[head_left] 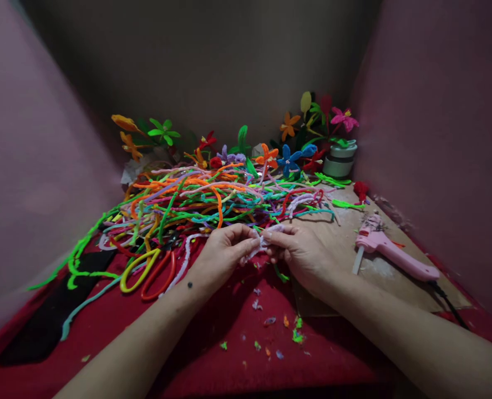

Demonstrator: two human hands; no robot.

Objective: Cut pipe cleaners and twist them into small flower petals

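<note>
Both hands meet over the red cloth, just in front of a heap of pipe cleaners (229,191). Between the fingertips is a pale lilac pipe cleaner (275,228), bent into a small shape that the fingers partly hide. My left hand (229,246) pinches its left end with thumb and forefinger. My right hand (298,246) pinches the other side, fingers curled beneath. Left of the hands lie scissors with yellow and red handles (158,274), their blades hidden under the heap. Another lilac pipe cleaner (183,263) runs beside my left wrist.
A pink glue gun (395,252) with a black cord rests on a cardboard sheet (379,288) at right. Pipe-cleaner flowers (289,160) and a pale green pot (340,158) stand behind. Fuzzy scraps (298,335) dot the red cloth (212,366). A black strip (50,321) lies left; walls enclose the sides.
</note>
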